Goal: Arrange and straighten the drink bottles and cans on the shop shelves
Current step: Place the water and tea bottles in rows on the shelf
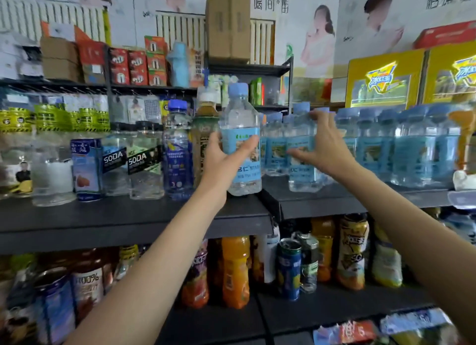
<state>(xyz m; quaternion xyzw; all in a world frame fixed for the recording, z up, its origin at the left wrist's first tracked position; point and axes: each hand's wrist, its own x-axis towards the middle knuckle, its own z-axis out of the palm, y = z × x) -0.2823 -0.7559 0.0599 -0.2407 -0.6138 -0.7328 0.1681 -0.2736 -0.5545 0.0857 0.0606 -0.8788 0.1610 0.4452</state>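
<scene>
While the left hand [226,154] is gripping a full, probably weighty water bottle [240,141] mid-label at frame centre, the right hand [322,148] is spreading open against the neighbouring bottle [302,161], seemingly touching.

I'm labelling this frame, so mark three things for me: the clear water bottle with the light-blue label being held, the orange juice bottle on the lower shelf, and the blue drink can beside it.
Clear water bottle with light-blue label [240,128]: head view, upper label.
Orange juice bottle [235,267]: head view, mid body.
Blue drink can [289,272]: head view, side wall.
</scene>
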